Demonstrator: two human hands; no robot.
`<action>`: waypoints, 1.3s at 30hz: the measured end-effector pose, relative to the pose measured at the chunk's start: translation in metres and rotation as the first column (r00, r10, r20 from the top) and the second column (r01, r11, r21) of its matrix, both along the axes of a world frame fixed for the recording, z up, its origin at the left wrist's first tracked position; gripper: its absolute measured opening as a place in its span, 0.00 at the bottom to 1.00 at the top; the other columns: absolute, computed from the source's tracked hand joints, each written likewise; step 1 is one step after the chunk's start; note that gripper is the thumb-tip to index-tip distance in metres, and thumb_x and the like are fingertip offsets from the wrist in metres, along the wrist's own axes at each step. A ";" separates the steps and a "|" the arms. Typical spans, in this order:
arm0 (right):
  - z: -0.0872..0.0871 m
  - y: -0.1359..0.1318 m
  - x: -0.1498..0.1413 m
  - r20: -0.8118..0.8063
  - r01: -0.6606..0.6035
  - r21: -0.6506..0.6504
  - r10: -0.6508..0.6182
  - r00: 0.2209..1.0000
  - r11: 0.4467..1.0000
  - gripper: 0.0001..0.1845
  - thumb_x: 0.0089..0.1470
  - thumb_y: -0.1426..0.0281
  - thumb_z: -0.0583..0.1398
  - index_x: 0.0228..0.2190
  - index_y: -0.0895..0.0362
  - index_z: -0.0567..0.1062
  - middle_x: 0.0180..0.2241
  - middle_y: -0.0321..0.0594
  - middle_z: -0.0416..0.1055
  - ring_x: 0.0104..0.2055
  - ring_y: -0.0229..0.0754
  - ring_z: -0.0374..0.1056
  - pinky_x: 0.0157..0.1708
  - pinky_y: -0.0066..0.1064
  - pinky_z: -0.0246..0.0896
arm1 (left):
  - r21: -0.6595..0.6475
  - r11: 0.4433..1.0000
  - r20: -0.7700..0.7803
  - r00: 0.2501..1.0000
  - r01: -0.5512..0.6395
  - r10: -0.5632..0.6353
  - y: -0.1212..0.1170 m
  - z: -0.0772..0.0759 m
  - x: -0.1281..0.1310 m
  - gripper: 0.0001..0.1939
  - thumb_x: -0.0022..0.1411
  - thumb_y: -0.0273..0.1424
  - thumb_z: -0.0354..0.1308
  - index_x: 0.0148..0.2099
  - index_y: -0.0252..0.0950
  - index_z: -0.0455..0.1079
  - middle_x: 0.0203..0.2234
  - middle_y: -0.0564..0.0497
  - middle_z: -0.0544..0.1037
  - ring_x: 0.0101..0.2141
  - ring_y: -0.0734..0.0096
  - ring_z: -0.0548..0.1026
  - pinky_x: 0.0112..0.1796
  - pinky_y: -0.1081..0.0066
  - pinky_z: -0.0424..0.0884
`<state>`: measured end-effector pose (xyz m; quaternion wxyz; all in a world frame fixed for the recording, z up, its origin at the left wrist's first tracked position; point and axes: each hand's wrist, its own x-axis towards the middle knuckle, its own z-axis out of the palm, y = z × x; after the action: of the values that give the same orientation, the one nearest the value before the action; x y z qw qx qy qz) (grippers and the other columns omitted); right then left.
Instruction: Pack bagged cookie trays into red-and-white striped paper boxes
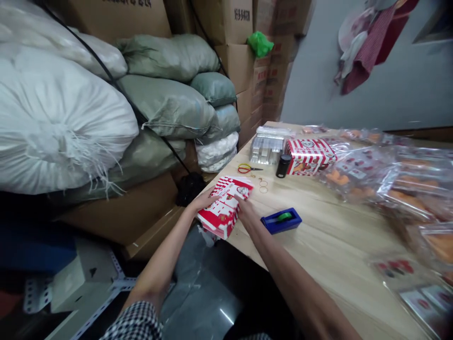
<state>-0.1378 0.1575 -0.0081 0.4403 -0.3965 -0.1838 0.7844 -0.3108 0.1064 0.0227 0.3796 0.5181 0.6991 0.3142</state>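
A stack of red-and-white printed cardboard (pixel 223 200) lies at the near left corner of the wooden table, a bit past its edge. My left hand (pixel 204 200) grips its left side, fingers over the top edge. On the opposite side my right hand (pixel 242 207) presses against the stack, its fingertips partly hidden. Just right of my right forearm sits a blue tape dispenser (pixel 281 221) with a green roll. Beyond the stack are scissors (pixel 248 168) with red and yellow handles, and thin rings (pixel 263 185).
Further back stand a black cylinder (pixel 282 166), a red-and-white printed box (pixel 311 156) and a clear plastic stack (pixel 267 147). Plastic-wrapped orange items (pixel 406 198) cover the table's right side. Stuffed sacks (pixel 170 101) and cartons (pixel 233 66) pile up at left.
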 end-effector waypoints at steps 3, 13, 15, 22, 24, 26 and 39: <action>0.003 -0.020 0.020 0.012 -0.038 0.036 0.037 0.999 0.999 0.22 0.37 0.72 0.71 0.38 0.56 0.75 0.30 0.39 0.81 0.41 0.52 0.78 0.42 0.43 0.73 | 0.040 0.998 -0.137 0.990 -0.037 0.042 0.001 -0.010 0.011 0.42 0.60 0.45 0.60 0.70 0.31 0.55 0.65 0.37 0.65 0.62 0.48 0.66 0.61 0.56 0.63; -0.046 -0.100 0.191 0.215 0.312 0.086 -0.324 0.921 0.946 0.31 0.32 0.66 0.71 0.43 0.48 0.72 0.51 0.36 0.70 0.53 0.44 0.68 0.53 0.38 0.64 | -0.031 1.000 -0.701 0.713 -0.002 -0.020 -0.021 -0.010 0.103 0.49 0.61 0.55 0.53 0.72 0.26 0.46 0.69 0.28 0.52 0.68 0.40 0.51 0.63 0.46 0.53; -0.049 -0.083 0.191 0.170 0.283 0.114 -0.299 0.939 0.952 0.32 0.32 0.68 0.70 0.44 0.47 0.71 0.50 0.34 0.69 0.49 0.42 0.70 0.52 0.38 0.67 | -0.110 0.994 -0.744 0.664 -0.020 -0.069 -0.022 -0.006 0.120 0.42 0.64 0.53 0.51 0.68 0.26 0.56 0.63 0.26 0.63 0.63 0.38 0.63 0.57 0.48 0.64; -0.039 -0.026 0.161 0.089 0.206 0.121 -0.217 0.972 0.971 0.29 0.33 0.74 0.67 0.42 0.49 0.71 0.36 0.29 0.71 0.40 0.39 0.74 0.48 0.43 0.72 | -0.125 0.992 -0.813 0.576 -0.026 -0.087 -0.020 0.008 0.144 0.19 0.66 0.36 0.50 0.45 0.27 0.77 0.41 0.27 0.80 0.46 0.41 0.79 0.45 0.54 0.72; -0.037 -0.028 0.172 0.101 0.188 0.126 -0.201 0.974 0.974 0.27 0.34 0.74 0.68 0.41 0.51 0.73 0.34 0.31 0.72 0.41 0.40 0.74 0.50 0.44 0.71 | -0.121 0.992 -0.822 0.563 -0.031 -0.083 -0.023 0.018 0.146 0.15 0.65 0.31 0.51 0.42 0.28 0.78 0.38 0.30 0.81 0.44 0.44 0.80 0.45 0.56 0.72; -0.035 -0.042 0.195 0.118 0.168 0.145 -0.186 0.975 0.975 0.26 0.35 0.72 0.71 0.41 0.52 0.75 0.37 0.34 0.75 0.45 0.42 0.74 0.54 0.44 0.67 | -0.087 0.994 -0.838 0.545 -0.062 -0.039 -0.030 0.036 0.144 0.15 0.65 0.27 0.50 0.46 0.29 0.77 0.36 0.31 0.81 0.42 0.46 0.80 0.44 0.57 0.72; 0.024 -0.189 0.341 0.127 0.061 0.244 -0.095 0.987 0.968 0.26 0.49 0.57 0.71 0.49 0.50 0.78 0.46 0.44 0.80 0.44 0.51 0.78 0.46 0.43 0.74 | 0.239 0.960 0.083 0.982 0.147 -0.171 -0.144 0.031 0.293 0.17 0.72 0.41 0.46 0.53 0.41 0.70 0.43 0.48 0.80 0.40 0.63 0.77 0.43 0.65 0.75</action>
<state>0.2031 -0.0320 0.0156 0.5017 -0.4007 -0.2912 0.7092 -0.0173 -0.0379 0.0534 0.3759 0.5966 0.5934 0.3882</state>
